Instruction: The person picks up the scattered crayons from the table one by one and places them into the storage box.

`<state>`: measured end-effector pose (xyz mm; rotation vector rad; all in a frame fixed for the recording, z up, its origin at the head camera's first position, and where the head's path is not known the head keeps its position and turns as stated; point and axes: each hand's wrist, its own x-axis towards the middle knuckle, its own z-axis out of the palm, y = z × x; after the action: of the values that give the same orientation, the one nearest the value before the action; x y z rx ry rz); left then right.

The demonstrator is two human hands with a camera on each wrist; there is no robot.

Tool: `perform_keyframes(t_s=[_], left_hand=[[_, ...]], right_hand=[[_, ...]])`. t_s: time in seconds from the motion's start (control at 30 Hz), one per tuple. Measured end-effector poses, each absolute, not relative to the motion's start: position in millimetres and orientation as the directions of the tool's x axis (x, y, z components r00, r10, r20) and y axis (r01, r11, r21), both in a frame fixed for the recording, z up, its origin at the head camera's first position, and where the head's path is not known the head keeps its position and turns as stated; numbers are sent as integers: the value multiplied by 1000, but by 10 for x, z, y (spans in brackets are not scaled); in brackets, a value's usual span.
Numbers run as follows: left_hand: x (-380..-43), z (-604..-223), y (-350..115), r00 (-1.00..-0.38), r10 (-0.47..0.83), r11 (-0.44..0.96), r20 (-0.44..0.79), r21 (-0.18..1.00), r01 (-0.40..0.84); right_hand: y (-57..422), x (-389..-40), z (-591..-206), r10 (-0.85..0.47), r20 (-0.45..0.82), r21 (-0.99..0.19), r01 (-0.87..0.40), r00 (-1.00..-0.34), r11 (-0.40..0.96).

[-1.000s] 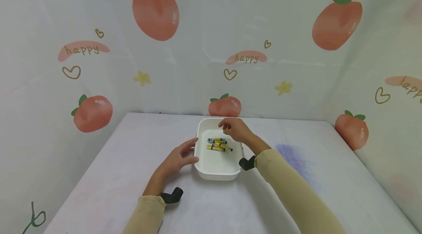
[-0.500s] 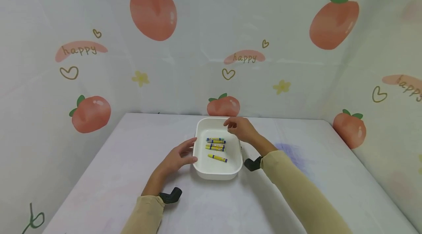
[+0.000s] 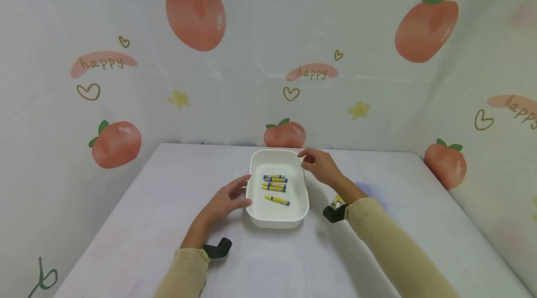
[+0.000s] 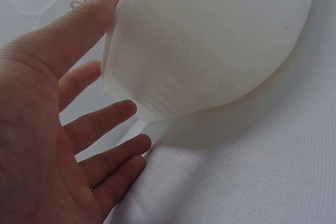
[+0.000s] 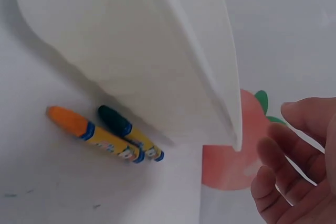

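A white rectangular basin [image 3: 278, 214] stands on the table, holding several wax crayons [image 3: 274, 189] with yellow-and-blue wrappers. One yellow crayon [image 3: 277, 200] lies apart from the others, nearer the front. My left hand [image 3: 228, 201] is at the basin's left side, thumb and fingers straight against or close to its wall. In the left wrist view the thumb touches the rim. My right hand [image 3: 320, 166] hovers by the far right rim, fingers loosely bent and holding nothing. Right of the basin, an orange crayon [image 5: 97, 135] and a dark green crayon [image 5: 131, 132] lie on the table.
Partly behind the right wrist's black camera [image 3: 334, 213] lies something patterned yellow and blue [image 3: 337, 202]. The white-covered table [image 3: 268, 265] has a purple smudge [image 3: 371, 190] at right. A fruit-printed cloth [image 3: 251, 55] hangs behind it.
My right hand has moved right, from over the basin to beyond its right rim. The heaped crayons have spread apart, one rolling toward the front. My left hand stays put.
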<state>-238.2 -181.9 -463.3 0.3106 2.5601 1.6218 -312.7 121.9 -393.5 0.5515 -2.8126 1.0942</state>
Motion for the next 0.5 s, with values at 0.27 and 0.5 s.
perform_keyframes(t_s=[0.27,0.5], left_hand=[[-2367,-4606,-1826,-968,247,390,35,911,132],[-2357,-4594,-1831,-966,255,387,47,911,147]], right_hand=[[1402,-3076,-4067,-286,180,-648,-332,-941,686],[1474,-2993,-4208,-279,139,-665,-299,-950,685]])
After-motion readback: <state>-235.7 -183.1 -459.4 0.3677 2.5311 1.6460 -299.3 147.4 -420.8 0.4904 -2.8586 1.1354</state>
